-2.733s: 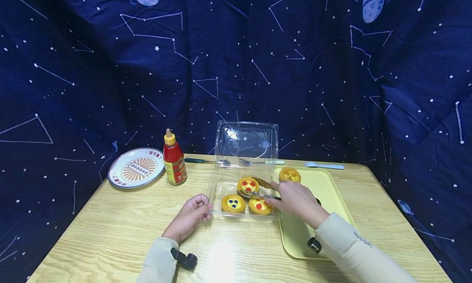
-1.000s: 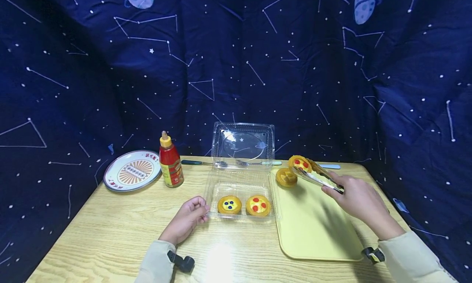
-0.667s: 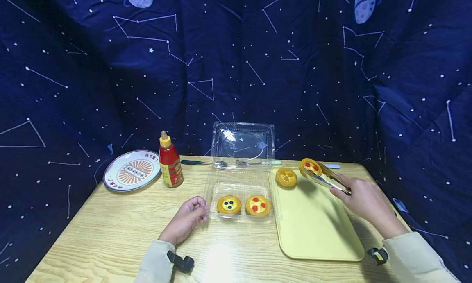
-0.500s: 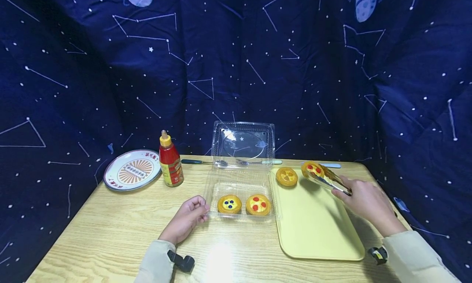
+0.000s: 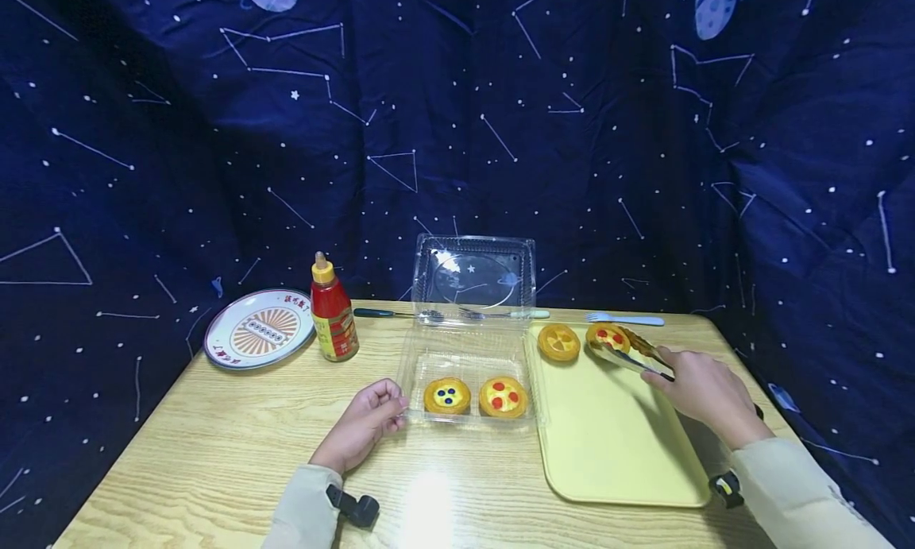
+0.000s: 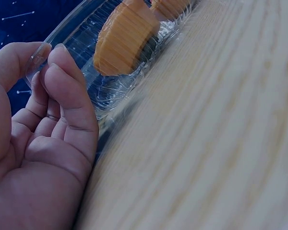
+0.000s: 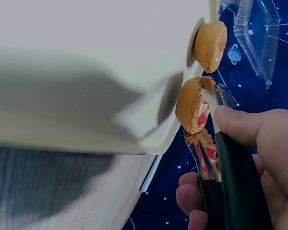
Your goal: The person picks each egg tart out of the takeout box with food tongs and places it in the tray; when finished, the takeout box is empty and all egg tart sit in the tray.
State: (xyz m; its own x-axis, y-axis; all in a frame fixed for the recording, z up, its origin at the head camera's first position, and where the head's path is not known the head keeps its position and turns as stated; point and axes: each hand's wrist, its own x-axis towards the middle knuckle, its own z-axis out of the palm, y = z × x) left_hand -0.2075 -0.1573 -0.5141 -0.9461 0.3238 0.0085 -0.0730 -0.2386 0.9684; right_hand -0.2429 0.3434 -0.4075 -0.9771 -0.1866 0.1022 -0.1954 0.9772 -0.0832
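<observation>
My right hand (image 5: 704, 394) grips metal tongs (image 5: 632, 354) that clamp a tart with red dots (image 5: 608, 337) at the far end of the yellow tray (image 5: 615, 438). In the right wrist view the tongs (image 7: 216, 163) pinch that tart (image 7: 192, 105). A second tart (image 5: 558, 342) sits on the tray beside it. My left hand (image 5: 372, 418) pinches the corner of the clear plastic box (image 5: 418, 366), which holds a blue-dotted tart (image 5: 447, 395) and a red-dotted tart (image 5: 503, 396). In the left wrist view my fingers (image 6: 62, 91) hold the box rim (image 6: 110, 105).
A red sauce bottle (image 5: 332, 311) and a patterned plate (image 5: 260, 328) stand at the back left of the wooden table (image 5: 214, 454). Forks (image 5: 625, 319) lie along the back edge behind the box's raised lid (image 5: 475, 272). Dark starry cloth hangs all around.
My right hand has carried the red-dotted tart in the tongs out of the box, over to the tray's far end, and lowered it beside the other tart. The left hand stayed on the box corner.
</observation>
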